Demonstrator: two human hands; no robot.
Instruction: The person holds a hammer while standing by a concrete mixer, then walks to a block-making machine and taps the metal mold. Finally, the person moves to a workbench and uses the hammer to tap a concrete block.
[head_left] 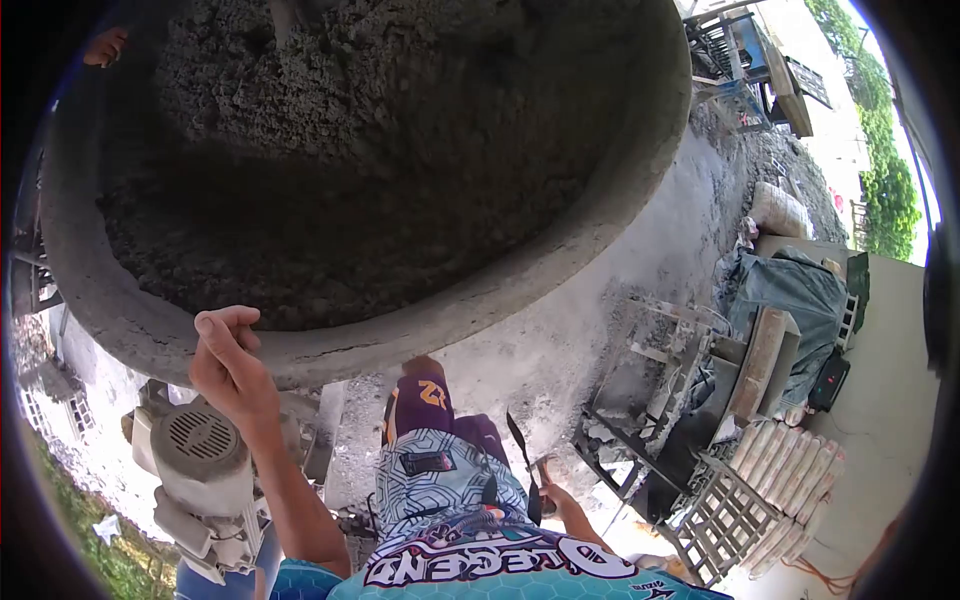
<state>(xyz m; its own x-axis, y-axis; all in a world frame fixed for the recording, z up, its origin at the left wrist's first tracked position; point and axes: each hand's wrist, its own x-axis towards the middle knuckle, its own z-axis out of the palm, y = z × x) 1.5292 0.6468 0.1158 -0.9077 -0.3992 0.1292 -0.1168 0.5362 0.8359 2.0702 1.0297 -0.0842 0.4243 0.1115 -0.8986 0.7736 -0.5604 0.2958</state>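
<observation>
My left hand (236,372) is raised in front of the near rim of a large round mixing drum (560,275). Its fingers are curled in beside the thumb, and no object shows in them. Grey wet concrete mix (290,90) is heaped inside the drum, with the far part in shadow. Low at my right side, my right hand (562,497) is closed around a trowel-like tool (518,437) with a dark, narrow blade pointing up. My fingers partly hide its handle.
Another person's hand (105,47) is at the drum's far left edge. A dusty motor (200,440) stands below the rim on the left. On the right are a metal frame (640,430), stacked bags (785,470), a plastic crate (725,520) and a dark green tarp (790,300).
</observation>
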